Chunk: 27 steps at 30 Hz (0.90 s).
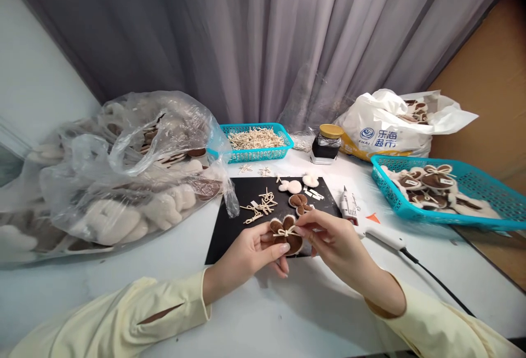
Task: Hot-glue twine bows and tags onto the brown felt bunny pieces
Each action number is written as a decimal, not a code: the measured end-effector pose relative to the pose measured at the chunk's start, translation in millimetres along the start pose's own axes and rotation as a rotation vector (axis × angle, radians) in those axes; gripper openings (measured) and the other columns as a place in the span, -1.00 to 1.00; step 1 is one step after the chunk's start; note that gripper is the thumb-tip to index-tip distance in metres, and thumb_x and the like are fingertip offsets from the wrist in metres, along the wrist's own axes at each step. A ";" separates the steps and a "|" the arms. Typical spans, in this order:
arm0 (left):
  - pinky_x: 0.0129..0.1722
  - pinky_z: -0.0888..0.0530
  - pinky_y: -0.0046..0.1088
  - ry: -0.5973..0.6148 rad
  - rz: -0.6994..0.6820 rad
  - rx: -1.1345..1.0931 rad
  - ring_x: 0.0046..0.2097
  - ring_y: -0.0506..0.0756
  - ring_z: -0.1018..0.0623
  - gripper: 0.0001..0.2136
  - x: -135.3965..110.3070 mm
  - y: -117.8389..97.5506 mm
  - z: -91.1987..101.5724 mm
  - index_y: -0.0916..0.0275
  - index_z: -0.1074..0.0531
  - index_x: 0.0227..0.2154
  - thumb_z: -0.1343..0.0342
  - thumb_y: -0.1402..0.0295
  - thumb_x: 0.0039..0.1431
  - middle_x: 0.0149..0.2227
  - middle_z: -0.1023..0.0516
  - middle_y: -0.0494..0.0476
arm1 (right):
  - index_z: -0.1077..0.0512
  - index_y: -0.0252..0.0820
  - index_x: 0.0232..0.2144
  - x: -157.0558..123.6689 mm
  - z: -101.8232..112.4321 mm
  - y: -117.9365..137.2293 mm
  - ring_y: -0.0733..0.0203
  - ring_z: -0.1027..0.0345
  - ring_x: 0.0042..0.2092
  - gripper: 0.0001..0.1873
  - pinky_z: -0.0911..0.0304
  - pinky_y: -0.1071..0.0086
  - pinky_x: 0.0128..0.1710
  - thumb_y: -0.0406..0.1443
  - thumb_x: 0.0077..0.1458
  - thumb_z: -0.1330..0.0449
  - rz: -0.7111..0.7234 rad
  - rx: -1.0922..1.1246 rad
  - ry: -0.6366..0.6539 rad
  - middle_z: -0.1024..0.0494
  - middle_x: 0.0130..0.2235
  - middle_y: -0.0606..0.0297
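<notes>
My left hand (pixel 250 251) is closed around the edge of a brown bunny-shaped plush patch (pixel 294 243) with a pale fuzzy rim. A cream cord bow (pixel 284 232) lies across the patch just below its ears. At the bow's right side, my right hand (pixel 339 243) pinches the cord between thumb and fingertips. Under both hands is a black mat (pixel 230 232). On it are another brown patch (pixel 298 201), pale fuzzy patches (pixel 290 186), several loose cord bows (pixel 263 202) and small white labels (pixel 315 194).
A glue gun (pixel 380 236) with a black cable lies right of the mat. Teal baskets hold cord pieces (pixel 257 137) and finished patches (pixel 439 180). A clear bag (pixel 135 182) of patches fills the left. A yellow-lidded jar (pixel 326 144) and a white bag (pixel 388 125) stand behind.
</notes>
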State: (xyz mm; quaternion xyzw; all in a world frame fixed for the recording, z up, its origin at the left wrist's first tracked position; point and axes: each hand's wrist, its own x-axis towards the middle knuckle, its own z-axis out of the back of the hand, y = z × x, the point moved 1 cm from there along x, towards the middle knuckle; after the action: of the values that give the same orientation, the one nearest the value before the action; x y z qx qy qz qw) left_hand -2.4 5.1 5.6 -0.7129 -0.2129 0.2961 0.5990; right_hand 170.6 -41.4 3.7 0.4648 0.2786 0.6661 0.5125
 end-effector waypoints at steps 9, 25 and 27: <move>-0.67 -0.32 -0.59 0.065 0.072 0.053 -0.62 -0.11 -0.32 -0.82 -0.4 3.6 1.9 0.32 -0.38 -0.39 -0.10 0.28 0.05 -0.49 -0.35 -0.04 | -0.33 -0.19 -0.32 -5.4 -3.7 0.8 0.30 -0.28 -0.45 -0.86 -0.24 0.47 -0.51 -0.43 0.19 0.02 0.380 -0.303 -0.018 -0.43 -0.40 0.23; -0.53 -0.35 -0.58 0.100 0.064 -0.079 -0.49 -0.09 -0.32 -0.78 2.9 0.3 5.0 0.33 -0.47 -0.25 -0.14 0.34 0.04 -0.26 -0.45 0.14 | -0.35 -0.15 -0.17 -40.3 109.8 -20.4 0.06 -0.47 -0.29 -0.71 -0.40 0.21 -0.29 -0.14 0.19 0.05 -0.097 -0.631 -0.252 -0.54 -0.26 0.11; -0.52 -0.36 -0.58 0.090 0.055 -0.105 -0.48 -0.09 -0.33 -0.78 3.8 2.0 5.4 0.33 -0.47 -0.26 -0.15 0.34 0.02 -0.27 -0.44 0.13 | -0.36 -0.16 -0.14 -57.9 119.7 -49.3 -0.06 -0.40 -0.07 -0.64 -0.34 0.10 -0.13 -0.11 0.17 0.07 -0.111 -0.797 -0.102 -0.47 -0.07 0.03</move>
State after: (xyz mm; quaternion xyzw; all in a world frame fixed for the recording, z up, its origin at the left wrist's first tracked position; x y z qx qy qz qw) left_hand -3.4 11.1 2.4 -0.7614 -0.1813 0.2685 0.5615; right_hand 302.2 -92.8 -8.1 0.2465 -0.0026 0.6695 0.7007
